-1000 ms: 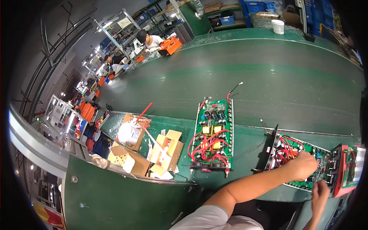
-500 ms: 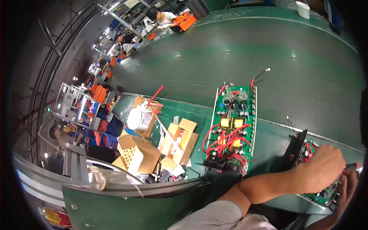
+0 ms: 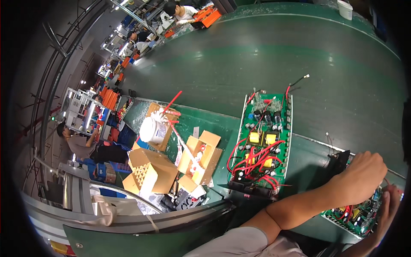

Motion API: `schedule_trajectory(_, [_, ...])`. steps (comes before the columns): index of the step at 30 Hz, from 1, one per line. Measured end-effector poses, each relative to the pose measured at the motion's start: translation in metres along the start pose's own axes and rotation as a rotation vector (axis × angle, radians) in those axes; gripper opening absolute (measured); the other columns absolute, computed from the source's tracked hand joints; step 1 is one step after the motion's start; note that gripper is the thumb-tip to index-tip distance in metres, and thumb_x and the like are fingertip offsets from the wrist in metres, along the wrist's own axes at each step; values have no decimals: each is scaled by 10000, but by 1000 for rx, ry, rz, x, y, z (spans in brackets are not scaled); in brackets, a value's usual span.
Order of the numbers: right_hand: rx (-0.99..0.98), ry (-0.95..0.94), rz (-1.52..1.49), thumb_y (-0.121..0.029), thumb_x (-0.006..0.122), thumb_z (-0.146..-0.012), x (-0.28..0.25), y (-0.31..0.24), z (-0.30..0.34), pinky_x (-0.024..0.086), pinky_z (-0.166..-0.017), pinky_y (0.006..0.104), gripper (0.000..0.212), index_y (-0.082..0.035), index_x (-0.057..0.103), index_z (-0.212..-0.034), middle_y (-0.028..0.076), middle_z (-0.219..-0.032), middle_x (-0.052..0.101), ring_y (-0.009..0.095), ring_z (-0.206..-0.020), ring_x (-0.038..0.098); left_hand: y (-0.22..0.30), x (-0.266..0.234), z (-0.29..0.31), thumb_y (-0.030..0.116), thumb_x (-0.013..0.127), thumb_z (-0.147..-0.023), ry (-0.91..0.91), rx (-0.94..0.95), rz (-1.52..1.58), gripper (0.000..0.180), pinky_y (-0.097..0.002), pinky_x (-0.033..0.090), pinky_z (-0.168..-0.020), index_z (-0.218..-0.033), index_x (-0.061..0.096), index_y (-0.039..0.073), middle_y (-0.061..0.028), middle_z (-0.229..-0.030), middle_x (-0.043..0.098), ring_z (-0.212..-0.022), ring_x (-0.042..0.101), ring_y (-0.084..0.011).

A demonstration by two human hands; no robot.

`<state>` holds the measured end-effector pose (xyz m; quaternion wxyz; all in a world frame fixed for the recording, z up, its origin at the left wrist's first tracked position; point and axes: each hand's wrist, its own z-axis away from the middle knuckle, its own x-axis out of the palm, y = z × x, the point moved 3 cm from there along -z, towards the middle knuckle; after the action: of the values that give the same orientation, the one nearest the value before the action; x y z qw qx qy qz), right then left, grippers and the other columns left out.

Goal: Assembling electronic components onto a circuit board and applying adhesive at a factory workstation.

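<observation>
A green circuit board point(image 3: 353, 220) with red wires lies at the lower right, a black panel point(image 3: 338, 160) standing at its far left end. My left hand point(image 3: 363, 177) is closed above this board, knuckles up; whatever its fingers grip is hidden beneath them. Close by, at the board's right side, my right hand point(image 3: 388, 205) has its fingers bent together, their tips near a red piece; I cannot make out what they hold. To the left, a second, larger circuit board point(image 3: 257, 137) carries yellow transformers, black capacitors and looped red wires, and neither hand touches it.
Left of the larger board are an open cardboard box point(image 3: 205, 160), another box with dividers point(image 3: 152, 171) and a white tub point(image 3: 153, 130) smeared with white paste. A dark conveyor belt point(image 3: 239, 60) runs beyond. A metal rail point(image 3: 171, 214) edges the bench. Several people work far left.
The whole view has shifted a little. My left hand sits slightly higher over the right-hand board, and more of that board's near side shows. The larger board stays on the bench.
</observation>
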<state>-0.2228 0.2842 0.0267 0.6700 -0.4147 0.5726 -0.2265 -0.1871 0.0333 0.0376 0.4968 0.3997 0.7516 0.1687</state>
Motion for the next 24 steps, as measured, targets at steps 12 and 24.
schedule_trajectory(12, [98, -132, -17, -33, 571, -946, -3, 38, -15, 422, -824, 238, 211, 17, 602, -1149, 53, -1054, 596, 121, -931, 529, 1, 8, -25, 79, 561, -840, -259, -268, 104, 146, -462, 463, -735, -963, 591, 7, -153, -937, 551, -859, 593, -365])
schedule_trajectory(24, [148, -389, 126, -112, 634, -892, 37, -23, -27, 405, -557, 379, 173, 42, 586, -830, 175, -647, 561, 252, -585, 544, -136, -186, -4, 190, 768, -774, 454, -706, -512, 262, -477, 291, -1127, -952, 636, 51, -387, -1486, 246, -1414, 251, -485])
